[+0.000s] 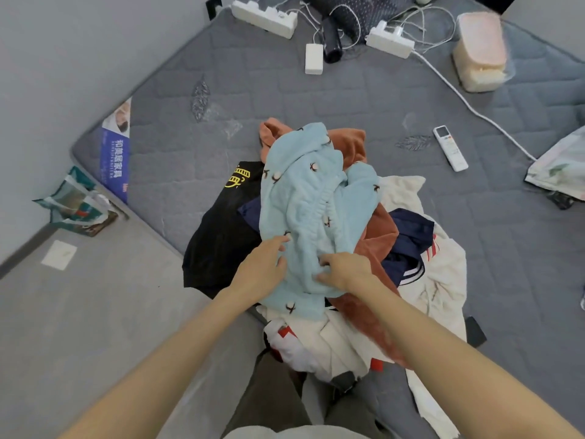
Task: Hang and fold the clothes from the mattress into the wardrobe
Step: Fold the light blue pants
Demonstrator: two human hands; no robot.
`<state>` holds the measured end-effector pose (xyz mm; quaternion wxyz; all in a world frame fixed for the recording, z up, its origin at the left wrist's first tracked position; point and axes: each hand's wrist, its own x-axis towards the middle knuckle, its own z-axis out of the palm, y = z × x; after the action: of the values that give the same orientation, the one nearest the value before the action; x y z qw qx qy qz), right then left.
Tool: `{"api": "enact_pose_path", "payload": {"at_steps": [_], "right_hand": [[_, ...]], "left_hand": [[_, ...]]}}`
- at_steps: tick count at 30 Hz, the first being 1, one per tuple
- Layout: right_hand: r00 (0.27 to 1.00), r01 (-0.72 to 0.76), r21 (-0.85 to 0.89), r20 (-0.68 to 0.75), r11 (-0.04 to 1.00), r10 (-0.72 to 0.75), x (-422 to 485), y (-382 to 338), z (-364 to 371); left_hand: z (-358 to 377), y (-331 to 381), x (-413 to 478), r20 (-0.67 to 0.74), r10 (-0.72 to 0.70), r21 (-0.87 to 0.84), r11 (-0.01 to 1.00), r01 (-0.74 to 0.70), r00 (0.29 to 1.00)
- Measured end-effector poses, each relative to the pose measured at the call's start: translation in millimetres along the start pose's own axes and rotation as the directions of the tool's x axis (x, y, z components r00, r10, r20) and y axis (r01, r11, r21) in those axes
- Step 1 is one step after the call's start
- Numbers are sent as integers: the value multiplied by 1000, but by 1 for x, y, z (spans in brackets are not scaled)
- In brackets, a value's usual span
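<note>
The light-blue fleece garment [304,201] lies on top of the pile of clothes [443,274] on the mattress [316,99], in the centre of the frame. Its long axis runs from the lower centre towards the upper centre, straight away from both hands. The 2 hands sit at its near end. The right hand [345,270] has its fingers [323,267] curled into a fold. The left hand [262,267] lies along the left edge, fingers fairly straight and part hidden by cloth, so I cannot tell whether it grips. The right hand looks better placed to lift, and the far end would trail. The wardrobe is not in view.
</note>
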<state>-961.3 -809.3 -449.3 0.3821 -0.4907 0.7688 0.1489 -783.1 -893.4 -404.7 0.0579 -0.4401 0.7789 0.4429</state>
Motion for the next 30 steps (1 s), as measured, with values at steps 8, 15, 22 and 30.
{"api": "enact_pose_path", "payload": {"at_steps": [8, 15, 22, 30], "right_hand": [[981, 60, 87, -189, 994, -42, -75, 75, -23], [931, 266, -3, -258, 964, -258, -165, 136, -3], [882, 311, -201, -302, 929, -360, -271, 222, 59], [868, 2, 106, -494, 994, 51, -331, 283, 126]], "left_hand": [[27, 66, -10, 53, 159, 124, 979, -164, 986], [82, 133, -25, 72, 242, 371, 894, -251, 968], [194, 187, -57, 474, 226, 728, 442, -524, 851], [272, 240, -105, 660, 306, 751, -238, -616, 686]]}}
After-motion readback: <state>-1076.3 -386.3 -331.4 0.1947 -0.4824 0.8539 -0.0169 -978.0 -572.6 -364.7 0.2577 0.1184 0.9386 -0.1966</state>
